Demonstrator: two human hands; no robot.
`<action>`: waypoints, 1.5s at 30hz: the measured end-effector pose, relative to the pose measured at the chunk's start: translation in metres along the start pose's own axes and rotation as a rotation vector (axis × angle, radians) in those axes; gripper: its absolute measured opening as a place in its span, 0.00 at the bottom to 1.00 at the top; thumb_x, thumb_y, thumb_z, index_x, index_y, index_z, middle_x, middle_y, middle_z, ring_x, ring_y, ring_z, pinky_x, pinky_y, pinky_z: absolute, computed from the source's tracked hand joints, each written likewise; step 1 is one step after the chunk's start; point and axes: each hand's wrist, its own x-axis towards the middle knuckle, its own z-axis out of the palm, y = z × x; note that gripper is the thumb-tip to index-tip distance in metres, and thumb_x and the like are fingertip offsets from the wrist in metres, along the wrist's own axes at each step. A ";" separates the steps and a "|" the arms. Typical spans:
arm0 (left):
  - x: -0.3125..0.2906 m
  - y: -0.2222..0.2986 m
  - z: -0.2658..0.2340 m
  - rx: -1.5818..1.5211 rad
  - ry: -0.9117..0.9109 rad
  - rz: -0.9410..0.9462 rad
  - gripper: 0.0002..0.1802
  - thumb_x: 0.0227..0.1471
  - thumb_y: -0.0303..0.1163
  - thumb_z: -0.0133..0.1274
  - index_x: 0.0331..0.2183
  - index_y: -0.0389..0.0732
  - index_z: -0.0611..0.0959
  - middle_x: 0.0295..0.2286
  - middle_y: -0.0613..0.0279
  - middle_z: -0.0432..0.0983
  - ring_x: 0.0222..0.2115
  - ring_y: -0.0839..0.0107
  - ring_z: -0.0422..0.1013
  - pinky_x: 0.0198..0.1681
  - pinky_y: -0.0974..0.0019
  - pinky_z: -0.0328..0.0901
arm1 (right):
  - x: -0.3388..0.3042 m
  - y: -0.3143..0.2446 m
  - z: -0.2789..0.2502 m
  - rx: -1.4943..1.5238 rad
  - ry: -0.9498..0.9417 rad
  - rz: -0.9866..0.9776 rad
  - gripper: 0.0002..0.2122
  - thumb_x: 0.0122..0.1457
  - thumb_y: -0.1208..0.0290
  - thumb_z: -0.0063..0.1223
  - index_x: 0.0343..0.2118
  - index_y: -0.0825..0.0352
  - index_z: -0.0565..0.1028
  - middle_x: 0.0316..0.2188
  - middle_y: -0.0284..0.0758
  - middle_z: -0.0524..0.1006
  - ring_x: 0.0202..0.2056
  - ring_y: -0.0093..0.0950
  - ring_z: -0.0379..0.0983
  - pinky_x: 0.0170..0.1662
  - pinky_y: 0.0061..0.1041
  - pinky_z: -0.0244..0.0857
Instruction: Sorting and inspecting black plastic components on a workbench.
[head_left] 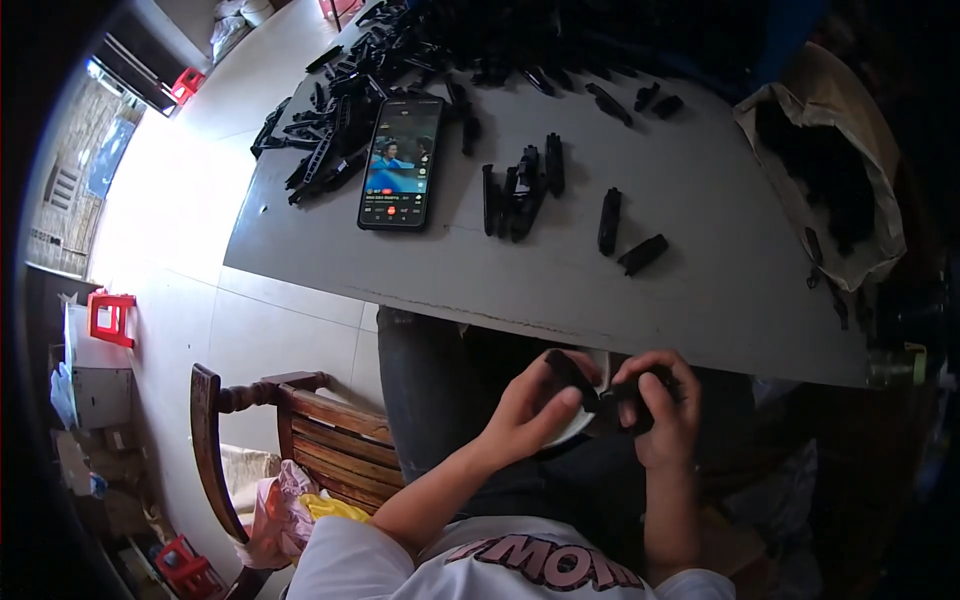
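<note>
My left hand (535, 405) is closed on a black plastic part (569, 374), held between thumb and fingers above my lap, just off the table's near edge. Close beside it, my right hand (664, 415) grips another dark piece (636, 392), mostly covered by its fingers. The two pieces meet or nearly meet between my hands; I cannot tell whether they are joined. Below my hands a pale curved rim (572, 430) shows in part. Beyond them, several loose black plastic parts (525, 190) lie on the table, with two more (610, 222) (643, 255) to the right.
On the grey table (450, 265), a phone (402, 165) plays a video. A heap of black parts (350, 130) covers the far left and back. An open paper bag (885, 200) with dark contents stands at the right. A wooden chair (335, 440) with cloths is on my left.
</note>
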 end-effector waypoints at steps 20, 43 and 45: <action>0.001 0.009 -0.001 0.214 -0.025 -0.140 0.24 0.51 0.31 0.51 0.48 0.33 0.65 0.33 0.52 0.73 0.34 0.70 0.70 0.41 0.68 0.64 | 0.001 0.004 -0.004 -0.622 -0.111 -0.383 0.14 0.47 0.75 0.59 0.37 0.69 0.72 0.31 0.32 0.72 0.29 0.17 0.65 0.34 0.16 0.61; -0.007 0.017 -0.009 0.401 -0.127 -0.215 0.18 0.49 0.32 0.51 0.42 0.35 0.72 0.27 0.54 0.75 0.27 0.58 0.73 0.32 0.65 0.67 | -0.002 0.035 0.002 -0.166 -0.132 0.012 0.17 0.49 0.72 0.58 0.42 0.68 0.68 0.43 0.40 0.72 0.39 0.22 0.69 0.43 0.20 0.62; 0.001 0.018 -0.023 0.683 -0.179 -0.046 0.17 0.48 0.34 0.52 0.40 0.37 0.74 0.29 0.55 0.75 0.29 0.58 0.73 0.33 0.63 0.67 | 0.004 0.035 0.002 -0.487 -0.221 -0.142 0.15 0.52 0.72 0.54 0.42 0.68 0.70 0.43 0.38 0.73 0.45 0.28 0.68 0.50 0.27 0.59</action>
